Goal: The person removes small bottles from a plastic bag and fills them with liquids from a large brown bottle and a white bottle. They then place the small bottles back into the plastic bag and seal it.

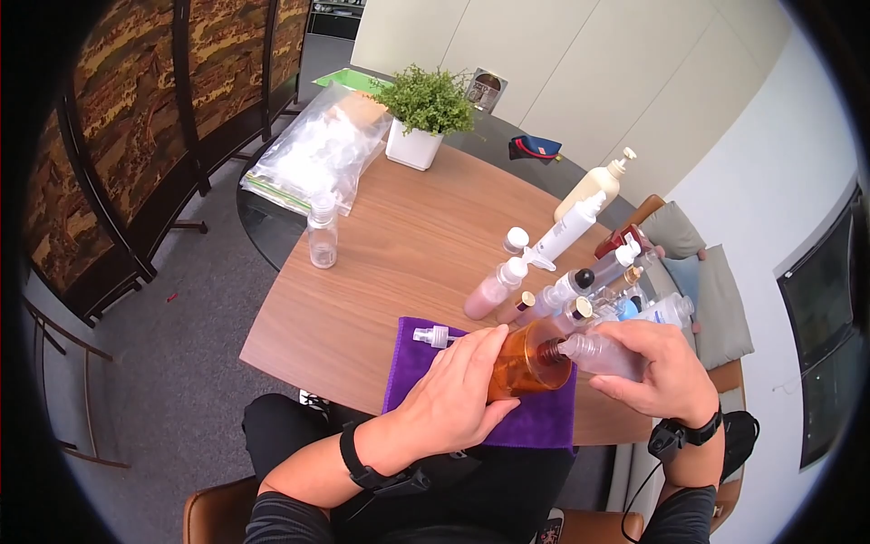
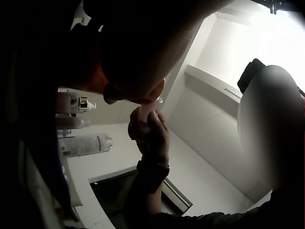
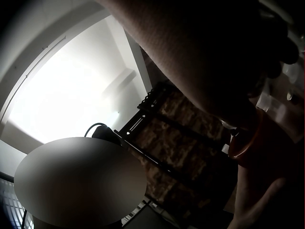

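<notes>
My left hand (image 1: 453,392) grips an amber container (image 1: 524,361), tilted with its opening toward the right, over a purple cloth (image 1: 544,422). From the right, my right hand (image 1: 666,367) pinches a small translucent bottle (image 1: 603,355), its neck at the amber container's mouth. A clear spray nozzle (image 1: 433,336) lies on the cloth beside my left hand. In the left wrist view my right hand (image 2: 152,133) holds the small bottle up against the container. The right wrist view shows the container's rim (image 3: 245,151), dim, with the bottle's neck at it.
Several bottles stand at the right, among them a pink bottle (image 1: 495,290), a white bottle (image 1: 568,230) and a cream pump bottle (image 1: 589,188). A clear bottle (image 1: 323,238) stands at the left, near plastic bags (image 1: 313,150) and a potted plant (image 1: 422,109).
</notes>
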Motion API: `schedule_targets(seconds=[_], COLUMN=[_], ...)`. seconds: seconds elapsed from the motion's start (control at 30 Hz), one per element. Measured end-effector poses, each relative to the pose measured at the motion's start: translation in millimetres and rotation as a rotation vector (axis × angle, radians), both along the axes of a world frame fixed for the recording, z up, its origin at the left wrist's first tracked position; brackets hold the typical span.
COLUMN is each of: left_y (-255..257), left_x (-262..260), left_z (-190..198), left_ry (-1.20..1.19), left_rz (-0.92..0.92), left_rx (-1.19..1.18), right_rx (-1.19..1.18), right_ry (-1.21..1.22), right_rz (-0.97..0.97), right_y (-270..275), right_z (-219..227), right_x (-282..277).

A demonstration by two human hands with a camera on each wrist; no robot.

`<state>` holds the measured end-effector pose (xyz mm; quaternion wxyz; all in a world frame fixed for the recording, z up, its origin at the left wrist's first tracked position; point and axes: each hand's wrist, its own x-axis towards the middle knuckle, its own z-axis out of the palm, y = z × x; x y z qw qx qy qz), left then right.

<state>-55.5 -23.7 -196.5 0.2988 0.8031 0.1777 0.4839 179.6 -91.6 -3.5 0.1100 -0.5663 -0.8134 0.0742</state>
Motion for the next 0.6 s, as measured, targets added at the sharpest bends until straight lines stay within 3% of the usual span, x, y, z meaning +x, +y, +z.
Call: schedule_targets(seconds=[0.6], left_y=[0.1], left_x=[0.0], left_z=[0.2], left_ry=[-0.007], left_rz=[0.000], left_rx=[0.002], right_rx=[-0.039], right_ry=[-0.054], right_rz=[-0.032], right_y=[2.2], right_z=[11.3], right_x=[-5.0])
